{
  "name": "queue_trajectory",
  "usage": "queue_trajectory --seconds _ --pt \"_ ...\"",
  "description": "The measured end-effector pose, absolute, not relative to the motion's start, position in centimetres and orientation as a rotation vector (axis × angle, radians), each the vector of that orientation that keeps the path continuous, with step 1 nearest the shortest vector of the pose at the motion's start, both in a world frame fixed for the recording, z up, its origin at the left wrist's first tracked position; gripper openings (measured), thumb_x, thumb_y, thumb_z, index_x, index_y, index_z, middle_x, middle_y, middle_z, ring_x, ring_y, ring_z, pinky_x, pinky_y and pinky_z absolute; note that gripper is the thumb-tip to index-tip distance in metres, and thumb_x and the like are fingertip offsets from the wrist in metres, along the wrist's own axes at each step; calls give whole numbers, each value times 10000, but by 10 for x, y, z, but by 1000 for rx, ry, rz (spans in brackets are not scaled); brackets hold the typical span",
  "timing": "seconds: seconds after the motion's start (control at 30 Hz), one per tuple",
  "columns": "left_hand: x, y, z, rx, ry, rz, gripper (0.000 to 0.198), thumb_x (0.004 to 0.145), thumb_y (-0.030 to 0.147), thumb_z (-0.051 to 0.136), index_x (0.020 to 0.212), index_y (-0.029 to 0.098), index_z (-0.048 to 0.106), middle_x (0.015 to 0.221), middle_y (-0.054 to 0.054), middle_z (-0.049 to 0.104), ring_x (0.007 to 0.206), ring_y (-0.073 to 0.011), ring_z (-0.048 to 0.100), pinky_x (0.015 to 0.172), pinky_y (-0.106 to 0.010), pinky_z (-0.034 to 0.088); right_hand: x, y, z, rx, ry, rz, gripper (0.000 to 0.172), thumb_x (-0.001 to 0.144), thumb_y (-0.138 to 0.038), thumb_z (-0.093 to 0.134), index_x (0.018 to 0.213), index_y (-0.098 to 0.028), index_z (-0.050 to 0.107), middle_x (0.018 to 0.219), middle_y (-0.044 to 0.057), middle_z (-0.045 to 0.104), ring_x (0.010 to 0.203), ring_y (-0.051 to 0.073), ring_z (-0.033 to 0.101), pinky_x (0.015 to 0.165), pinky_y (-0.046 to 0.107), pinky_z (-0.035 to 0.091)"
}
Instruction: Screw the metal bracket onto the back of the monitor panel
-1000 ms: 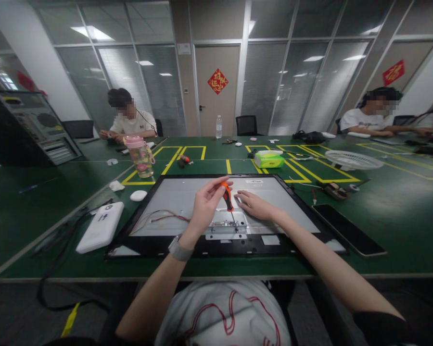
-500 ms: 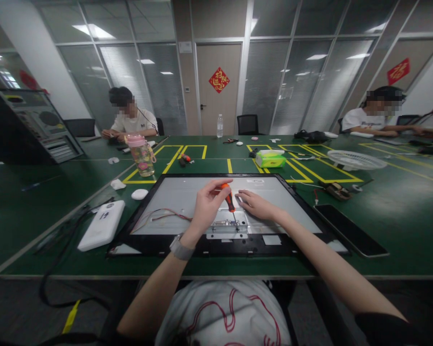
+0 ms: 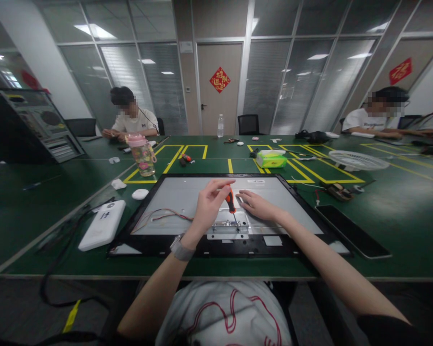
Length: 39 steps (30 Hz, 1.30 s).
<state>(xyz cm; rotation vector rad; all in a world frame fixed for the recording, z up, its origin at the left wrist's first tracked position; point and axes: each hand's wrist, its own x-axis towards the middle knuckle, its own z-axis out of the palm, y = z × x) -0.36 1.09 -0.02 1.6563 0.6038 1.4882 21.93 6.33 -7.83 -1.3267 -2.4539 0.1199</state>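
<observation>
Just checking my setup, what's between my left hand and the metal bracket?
The screwdriver: in the head view it slants from your left hand down toward the bracket.

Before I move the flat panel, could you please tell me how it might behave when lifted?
The panel is wide and thin, so it may flex. It looks smooth, so it might slip. Its trailing wires look floppy and could snag.
</observation>
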Motion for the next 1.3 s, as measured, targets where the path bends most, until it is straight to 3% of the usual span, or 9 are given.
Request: queue_trajectory --seconds 0.1,0.5,0.77,0.97,1.2,1.3 --pt "-4 10 1 1705 612 1500 199 823 310 649 961 195 736 944 -55 637 837 -136 609 732 -233 496 219 64 -78 -1332 -2448 122 421 944 -280 421 1316 -111 524 1381 194 497 1293 291 460 1085 443 366" --pt "-5 13 -5 1530 465 1366 321 897 293 523 1160 181 670 1058 -95 725 1019 -213 658 974 -358 453 220 64 -79 -1314 -2437 139 401 940 -283 425 1302 -147 529 1379 172 506 1307 289 447 1086 467 365" --pt "-5 11 -2 1671 604 1441 226 815 302 660 1008 207 731 985 -60 684 841 -144 631 761 -250 507 220 64 -79 -1314 -2447 135 412 937 -271 427 1309 -120 519 1384 190 492 1297 292 455 1086 446 364" --pt "-5 16 -6 1620 506 1402 305 913 301 512 1143 195 682 1040 -80 691 1020 -185 621 938 -316 454 220 64 -79 -1320 -2445 130 411 943 -278 416 1310 -125 520 1386 185 490 1296 292 457 1084 451 366" --pt "-5 10 0 1675 653 1452 188 804 283 662 957 191 720 914 -43 657 802 -132 597 744 -238 489 221 65 -81 -1295 -2441 132 407 944 -291 414 1300 -128 526 1376 188 499 1281 293 470 1078 458 372" --pt "-5 10 0 1661 665 1461 159 803 276 659 924 182 703 869 -33 637 784 -127 588 732 -232 483 222 66 -82 -1295 -2438 136 416 944 -297 411 1309 -130 520 1384 189 492 1288 296 463 1079 464 369"
